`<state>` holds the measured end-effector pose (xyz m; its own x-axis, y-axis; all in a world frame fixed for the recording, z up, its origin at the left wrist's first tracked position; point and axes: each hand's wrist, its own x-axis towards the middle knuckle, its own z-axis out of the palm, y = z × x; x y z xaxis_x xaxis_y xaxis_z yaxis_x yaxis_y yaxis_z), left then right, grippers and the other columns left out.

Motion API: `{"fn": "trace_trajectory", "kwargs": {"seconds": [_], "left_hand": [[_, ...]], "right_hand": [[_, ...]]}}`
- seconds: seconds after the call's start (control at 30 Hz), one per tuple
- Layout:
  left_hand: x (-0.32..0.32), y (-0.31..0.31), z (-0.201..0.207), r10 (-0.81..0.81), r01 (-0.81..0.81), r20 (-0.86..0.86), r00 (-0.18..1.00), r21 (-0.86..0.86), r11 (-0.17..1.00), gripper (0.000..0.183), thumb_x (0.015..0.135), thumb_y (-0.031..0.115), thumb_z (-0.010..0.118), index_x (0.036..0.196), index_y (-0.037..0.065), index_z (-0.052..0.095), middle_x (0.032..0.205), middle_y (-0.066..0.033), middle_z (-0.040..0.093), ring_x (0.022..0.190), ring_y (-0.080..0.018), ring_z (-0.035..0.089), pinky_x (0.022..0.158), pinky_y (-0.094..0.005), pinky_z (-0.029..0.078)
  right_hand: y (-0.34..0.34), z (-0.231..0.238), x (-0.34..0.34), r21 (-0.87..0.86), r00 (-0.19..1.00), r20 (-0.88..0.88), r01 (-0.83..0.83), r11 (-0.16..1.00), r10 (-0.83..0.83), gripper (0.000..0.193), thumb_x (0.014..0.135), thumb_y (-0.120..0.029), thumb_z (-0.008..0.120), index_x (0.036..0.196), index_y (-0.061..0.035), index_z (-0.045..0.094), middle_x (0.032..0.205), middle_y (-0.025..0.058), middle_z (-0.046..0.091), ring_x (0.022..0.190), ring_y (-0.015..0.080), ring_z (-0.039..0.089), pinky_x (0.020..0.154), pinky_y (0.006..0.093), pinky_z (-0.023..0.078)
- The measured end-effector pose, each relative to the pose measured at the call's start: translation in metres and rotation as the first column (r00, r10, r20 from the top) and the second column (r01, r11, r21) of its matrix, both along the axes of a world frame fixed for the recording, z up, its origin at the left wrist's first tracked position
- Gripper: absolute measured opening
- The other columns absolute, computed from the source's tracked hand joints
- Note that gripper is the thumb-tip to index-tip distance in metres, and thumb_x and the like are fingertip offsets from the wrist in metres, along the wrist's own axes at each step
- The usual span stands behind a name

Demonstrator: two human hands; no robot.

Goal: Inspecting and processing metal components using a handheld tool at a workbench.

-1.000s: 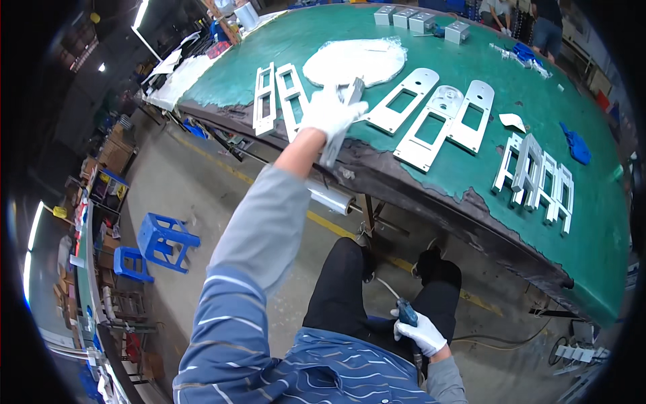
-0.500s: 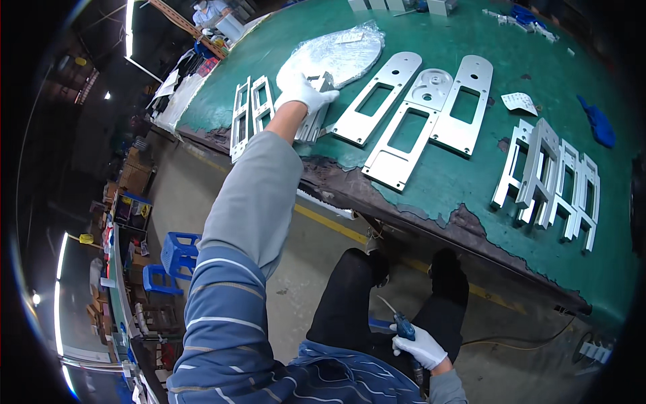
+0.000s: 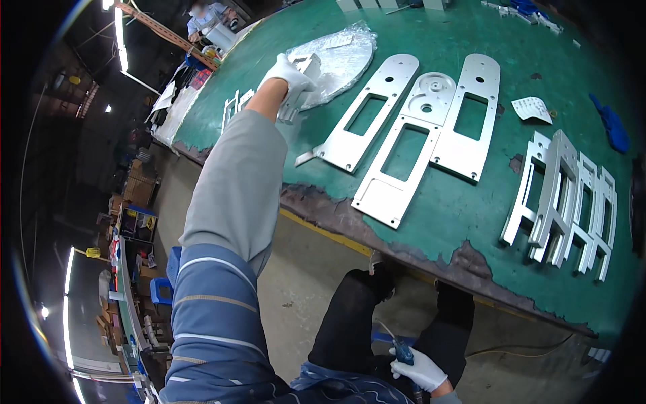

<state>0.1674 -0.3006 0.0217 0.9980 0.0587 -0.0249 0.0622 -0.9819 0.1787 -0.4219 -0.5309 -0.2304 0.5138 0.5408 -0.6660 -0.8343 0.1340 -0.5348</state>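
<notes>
My left hand (image 3: 286, 75), in a white glove, is stretched out over the table's far left. Its fingers are wrapped around silver metal frame parts (image 3: 291, 108), beside a clear plastic-wrapped round bundle (image 3: 346, 57). Whether these parts touch the table is hidden by the hand. Low by my lap, my gloved right hand (image 3: 421, 372) is closed around a blue power screwdriver (image 3: 403, 351) with a thin bit pointing up and left. Three long silver plates with rectangular cutouts lie mid-table; the middle plate (image 3: 392, 190) sits nearest the edge.
Several slim silver frames (image 3: 553, 202) stand in a row at the right. Behind them are a white paper (image 3: 532, 110) and a blue cloth-like item (image 3: 611, 124). The green table covering (image 3: 464, 209) is torn along its near edge. Another person (image 3: 208, 20) is at the far left.
My left hand has moved the metal frame parts away from the near edge, toward the wrapped bundle. The view has shifted slightly. My right hand keeps the screwdriver by my lap.
</notes>
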Motion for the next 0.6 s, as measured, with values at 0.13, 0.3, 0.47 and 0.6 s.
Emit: {"fn": "trace_trajectory", "kwargs": {"seconds": [0.13,0.3,0.47,0.6], "left_hand": [[0.056,-0.014,-0.034,-0.073,0.047,0.163,0.984,0.154,0.987,0.120,0.061,0.038,0.092,0.155,-0.006,0.033,0.141,-0.0259,0.058,0.127,-0.0367,0.061,0.107,-0.0414,0.053],[0.078,0.031,-0.023,-0.030,0.029,0.043,0.999,0.043,0.999,0.106,0.064,0.048,0.089,0.145,-0.004,0.043,0.133,-0.0285,0.063,0.117,-0.0409,0.067,0.104,-0.0455,0.054],[-0.022,-0.102,-0.005,-0.362,0.373,0.469,0.806,0.073,0.925,0.084,0.083,0.045,0.080,0.145,-0.003,0.052,0.118,-0.0196,0.072,0.107,-0.0314,0.070,0.092,-0.0352,0.058],[-0.194,-0.241,-0.001,-0.655,0.717,0.298,0.695,-0.207,0.666,0.071,0.089,0.058,0.069,0.126,-0.002,0.068,0.104,-0.0180,0.076,0.089,-0.0308,0.072,0.080,-0.0353,0.058]], "right_hand": [[-0.002,0.002,0.004,-0.076,0.999,0.007,-0.042,0.996,0.043,0.052,0.097,-0.034,0.070,0.138,-0.0022,0.060,0.094,0.0048,0.070,0.079,0.0148,0.067,0.080,0.0273,0.050],[0.008,-0.012,0.015,-0.104,0.972,0.057,-0.220,0.970,0.226,0.052,0.097,-0.042,0.067,0.132,-0.0043,0.062,0.096,0.0038,0.069,0.080,0.0142,0.065,0.079,0.0289,0.049],[0.002,-0.007,0.012,-0.127,0.974,0.092,-0.194,0.973,0.207,0.052,0.097,-0.048,0.066,0.128,-0.0064,0.063,0.097,0.0029,0.069,0.079,0.0137,0.063,0.078,0.0298,0.049],[-0.003,-0.004,0.002,-0.096,0.986,0.126,-0.095,0.991,0.107,0.051,0.097,-0.045,0.066,0.129,-0.0056,0.063,0.096,0.0029,0.068,0.079,0.0130,0.063,0.078,0.0288,0.049]]}}
